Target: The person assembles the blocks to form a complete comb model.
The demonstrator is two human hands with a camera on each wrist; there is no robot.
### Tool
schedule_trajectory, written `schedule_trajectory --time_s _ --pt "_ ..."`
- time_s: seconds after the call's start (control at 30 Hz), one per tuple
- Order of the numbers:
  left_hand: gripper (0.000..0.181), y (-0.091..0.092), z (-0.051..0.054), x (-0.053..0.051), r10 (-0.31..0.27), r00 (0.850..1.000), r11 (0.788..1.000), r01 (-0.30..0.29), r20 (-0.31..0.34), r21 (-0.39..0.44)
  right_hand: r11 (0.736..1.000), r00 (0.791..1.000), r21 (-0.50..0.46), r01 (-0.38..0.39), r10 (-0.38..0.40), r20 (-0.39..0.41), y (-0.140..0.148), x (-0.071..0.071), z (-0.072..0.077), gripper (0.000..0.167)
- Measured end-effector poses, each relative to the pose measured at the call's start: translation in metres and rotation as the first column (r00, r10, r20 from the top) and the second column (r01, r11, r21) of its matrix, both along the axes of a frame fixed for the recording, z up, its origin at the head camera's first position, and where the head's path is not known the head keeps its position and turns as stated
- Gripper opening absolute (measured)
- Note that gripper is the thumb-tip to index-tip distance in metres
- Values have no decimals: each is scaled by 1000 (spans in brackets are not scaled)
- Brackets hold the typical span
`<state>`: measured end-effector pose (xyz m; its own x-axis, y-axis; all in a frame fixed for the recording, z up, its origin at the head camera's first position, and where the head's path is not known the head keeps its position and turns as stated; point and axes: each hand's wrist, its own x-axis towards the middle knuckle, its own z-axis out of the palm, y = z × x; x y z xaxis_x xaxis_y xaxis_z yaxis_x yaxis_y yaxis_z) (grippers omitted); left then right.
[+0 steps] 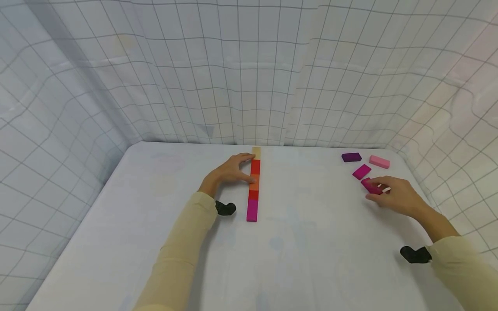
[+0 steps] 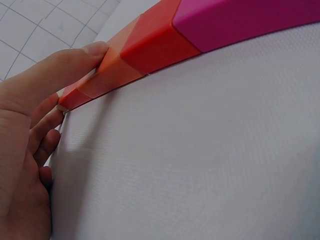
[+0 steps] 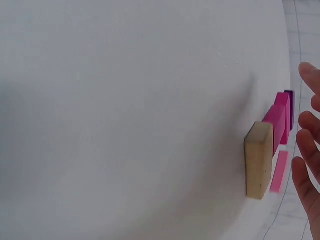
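Observation:
A straight row of blocks runs away from me on the white table: magenta, red, orange, another red and a pale yellow one at the far end. My left hand is at the row's left side, its thumb touching the orange block and its index finger by the pale yellow end. Over at the right, my right hand hovers around a magenta block. The right wrist view shows its fingers spread apart from the blocks, beside a plain wooden block.
Beyond the right hand lie another magenta block, a dark purple block and a pink block. White cloth walls with a dark grid enclose the table's back and sides. The white table surface extends between the arms.

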<state>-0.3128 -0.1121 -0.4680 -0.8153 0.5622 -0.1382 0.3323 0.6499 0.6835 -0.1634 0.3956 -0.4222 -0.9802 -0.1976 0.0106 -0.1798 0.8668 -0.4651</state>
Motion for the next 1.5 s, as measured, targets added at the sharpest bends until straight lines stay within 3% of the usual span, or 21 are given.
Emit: schedule_trajectory --time_s 0.27,0.6,0.93,1.23,1.5 --pt "95 1 2 1 4 1000 1000 -4 6 -2 995 996 33 94 -95 0 29 9 -10 55" --pt "95 1 3 3 9 1000 1000 -9 16 7 988 986 78 132 -138 88 40 12 -29 89" --pt "94 1 4 4 14 1000 1000 -14 13 11 982 978 73 172 -180 110 46 14 -31 82" --pt "95 2 1 2 14 1000 1000 -14 12 6 972 948 -53 228 -209 241 48 17 -32 89" --pt "94 1 2 2 14 1000 1000 -14 8 2 971 952 -139 196 -155 264 49 13 -27 82"
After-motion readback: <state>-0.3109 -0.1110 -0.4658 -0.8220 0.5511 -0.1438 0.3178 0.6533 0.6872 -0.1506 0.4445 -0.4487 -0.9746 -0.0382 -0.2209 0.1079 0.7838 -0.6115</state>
